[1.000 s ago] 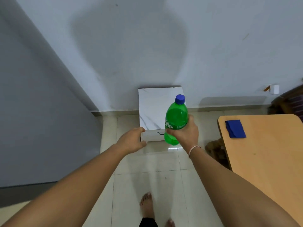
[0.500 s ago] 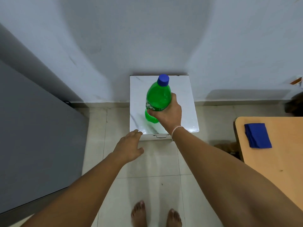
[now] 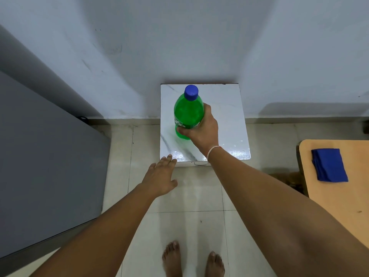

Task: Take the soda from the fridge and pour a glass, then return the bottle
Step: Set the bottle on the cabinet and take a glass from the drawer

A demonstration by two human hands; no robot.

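Observation:
A green soda bottle point(image 3: 187, 112) with a blue cap stands upright over the white marble-patterned top point(image 3: 229, 120) of a small cabinet against the wall. My right hand point(image 3: 201, 130) is wrapped around the bottle's lower half. My left hand point(image 3: 159, 176) hovers flat, fingers spread, just off the cabinet's front left corner and holds nothing. Whether the bottle's base touches the top is hidden by my hand.
A large grey fridge face point(image 3: 44, 166) fills the left side. A wooden table point(image 3: 339, 196) with a folded blue cloth point(image 3: 329, 165) stands at the right. My bare feet point(image 3: 191, 258) are on the tiled floor.
I have stepped closer to the cabinet. The bottle has moved over the middle of the white top. My left hand has come off the cabinet's front edge and opened flat.

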